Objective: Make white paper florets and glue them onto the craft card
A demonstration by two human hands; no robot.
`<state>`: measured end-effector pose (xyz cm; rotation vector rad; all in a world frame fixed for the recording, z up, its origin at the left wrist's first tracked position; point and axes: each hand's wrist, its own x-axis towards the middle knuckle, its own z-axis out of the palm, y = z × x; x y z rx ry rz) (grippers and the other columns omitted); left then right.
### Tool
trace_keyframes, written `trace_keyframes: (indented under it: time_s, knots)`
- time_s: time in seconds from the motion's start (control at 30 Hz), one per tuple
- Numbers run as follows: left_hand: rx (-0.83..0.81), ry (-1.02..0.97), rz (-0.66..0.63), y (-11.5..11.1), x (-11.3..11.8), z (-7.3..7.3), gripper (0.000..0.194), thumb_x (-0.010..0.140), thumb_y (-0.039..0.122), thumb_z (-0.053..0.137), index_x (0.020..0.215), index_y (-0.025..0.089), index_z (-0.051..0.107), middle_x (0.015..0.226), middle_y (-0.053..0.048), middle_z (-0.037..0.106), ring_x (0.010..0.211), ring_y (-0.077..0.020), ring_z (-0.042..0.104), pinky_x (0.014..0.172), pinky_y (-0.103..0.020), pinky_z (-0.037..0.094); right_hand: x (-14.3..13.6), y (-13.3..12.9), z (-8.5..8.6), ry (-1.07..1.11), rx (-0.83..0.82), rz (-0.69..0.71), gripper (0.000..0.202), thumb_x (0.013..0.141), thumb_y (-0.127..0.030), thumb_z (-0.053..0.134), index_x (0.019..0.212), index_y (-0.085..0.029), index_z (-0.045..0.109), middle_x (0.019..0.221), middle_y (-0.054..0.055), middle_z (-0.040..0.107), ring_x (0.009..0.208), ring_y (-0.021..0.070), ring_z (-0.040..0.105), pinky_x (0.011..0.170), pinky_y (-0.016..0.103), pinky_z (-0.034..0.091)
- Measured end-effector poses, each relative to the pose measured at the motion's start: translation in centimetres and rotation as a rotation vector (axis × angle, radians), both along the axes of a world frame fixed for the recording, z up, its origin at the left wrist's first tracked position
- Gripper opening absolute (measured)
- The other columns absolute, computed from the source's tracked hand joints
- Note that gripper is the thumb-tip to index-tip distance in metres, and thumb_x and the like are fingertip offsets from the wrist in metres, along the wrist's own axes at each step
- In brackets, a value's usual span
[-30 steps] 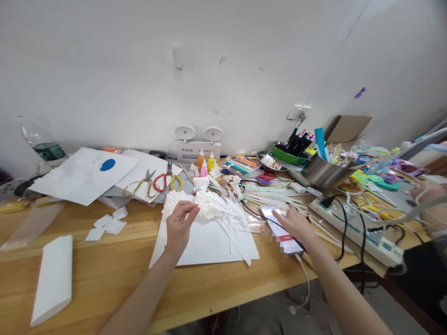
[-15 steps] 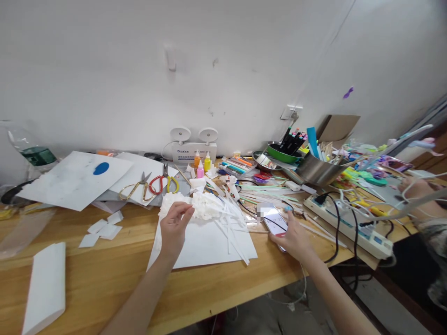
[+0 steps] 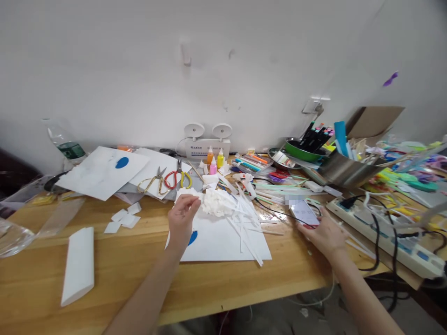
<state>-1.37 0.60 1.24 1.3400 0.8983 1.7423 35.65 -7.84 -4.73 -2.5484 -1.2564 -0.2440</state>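
My left hand is above a white paper sheet. Its thumb and fingers are pinched together; whatever is between them is too small to make out. Beside the fingertips, a heap of crumpled white paper lies on the sheet, with narrow white paper strips spread to its right. A blue spot on the sheet shows next to my left wrist. Further right, my right hand grips a smartphone by its edges, thumb on the near side. The phone's screen is lit.
Scissors, red-and-yellow-handled pliers, small paint bottles and a white glue gun lie behind the sheet. A power strip with black cables borders the right side. Small paper squares and a folded white paper lie left.
The view has turned left, so the scene sits further right. My right hand has shifted the phone slightly rightward, its fingers now round it. The other person's hand at right has left the view.
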Motion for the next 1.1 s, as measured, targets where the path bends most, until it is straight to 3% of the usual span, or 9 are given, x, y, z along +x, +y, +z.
trace_keyframes:
  time_s: [0.13, 0.23, 0.3, 0.37, 0.47, 0.57, 0.77, 1.1]
  knots:
    - [0.016, 0.066, 0.064, 0.1, -1.7, 1.0, 0.006, 0.069, 0.023, 0.065, 0.074, 0.019, 0.066, 0.076, -0.001, 0.056, 0.075, -0.0124, 0.052, 0.067, -0.024, 0.042, 0.1, -0.1, 0.8, -0.047, 0.031, -0.029, 0.09, 0.049, -0.066, 0.058, 0.123, -0.016, 0.043, 0.115, 0.028, 0.05, 0.101, 0.0495, 0.046, 0.07, 0.061, 0.033]
    - [0.052, 0.292, 0.063, -0.4, -3.5, 1.4, 0.006, 0.071, 0.024, 0.063, 0.075, 0.02, 0.066, 0.078, -0.002, 0.055, 0.075, -0.0136, 0.053, 0.068, -0.025, 0.043, -2.1, -0.9, 2.1, -0.104, 0.398, 0.056, 0.082, 0.054, -0.06, 0.062, 0.123, -0.021, 0.044, 0.118, 0.024, 0.048, 0.108, 0.046, 0.042, 0.076, 0.06, 0.034]
    - [0.107, 0.506, 0.037, -0.7, -4.8, 1.3, 0.007, 0.073, 0.024, 0.061, 0.076, 0.021, 0.067, 0.077, -0.003, 0.055, 0.075, -0.0146, 0.053, 0.069, -0.027, 0.042, -4.7, -1.4, 2.9, -0.11, 0.612, 0.228, 0.059, 0.07, -0.044, 0.057, 0.125, -0.029, 0.041, 0.121, 0.014, 0.049, 0.112, 0.0371, 0.043, 0.087, 0.056, 0.033]
    - [0.194, 0.714, -0.018, -0.8, -6.1, 1.0, 0.009, 0.075, 0.024, 0.059, 0.078, 0.022, 0.067, 0.076, -0.004, 0.056, 0.075, -0.0155, 0.052, 0.07, -0.028, 0.042, -7.7, -1.5, 3.1, -0.041, 0.743, 0.445, 0.045, 0.075, -0.027, 0.055, 0.118, -0.035, 0.047, 0.112, 0.007, 0.056, 0.104, 0.0306, 0.051, 0.088, 0.048, 0.038]
    - [0.366, 0.969, -0.12, -0.3, -7.4, 0.6, 0.011, 0.078, 0.021, 0.056, 0.08, 0.023, 0.066, 0.076, -0.004, 0.058, 0.076, -0.016, 0.052, 0.07, -0.029, 0.041, -11.8, -0.8, 2.3, -0.043, 0.83, 0.738, 0.041, 0.07, -0.012, 0.058, 0.106, -0.032, 0.055, 0.092, 0.004, 0.062, 0.085, 0.0252, 0.058, 0.079, 0.044, 0.043]
    - [0.522, 1.197, -0.254, 0.4, -7.7, 0.4, 0.015, 0.08, 0.017, 0.051, 0.081, 0.023, 0.065, 0.079, -0.005, 0.06, 0.079, -0.0164, 0.051, 0.073, -0.03, 0.039, -14.1, 0.2, 1.1, -0.019, 0.836, 0.86, 0.034, 0.066, -0.005, 0.058, 0.093, -0.026, 0.057, 0.085, 0.003, 0.062, 0.078, 0.0197, 0.059, 0.074, 0.038, 0.044]
    - [0.654, 1.473, -0.491, 1.8, -7.0, -0.1, 0.026, 0.085, 0.012, 0.039, 0.081, 0.022, 0.063, 0.082, -0.006, 0.061, 0.085, -0.0167, 0.052, 0.076, -0.03, 0.038, -13.9, 0.5, -0.1, 0.078, 0.837, 0.796, 0.025, 0.07, -0.007, 0.055, 0.089, -0.023, 0.059, 0.083, 0.003, 0.061, 0.08, 0.0181, 0.058, 0.076, 0.036, 0.045]
    - [0.639, 1.439, -0.668, 2.9, -6.1, -0.4, 0.023, 0.084, 0.012, 0.043, 0.084, 0.023, 0.062, 0.084, -0.007, 0.062, 0.091, -0.0173, 0.053, 0.08, -0.032, 0.04, -13.1, 0.8, -0.7, 0.198, 0.78, 0.672, 0.017, 0.074, -0.012, 0.051, 0.086, -0.021, 0.06, 0.082, 0.005, 0.06, 0.082, 0.019, 0.057, 0.078, 0.038, 0.046]
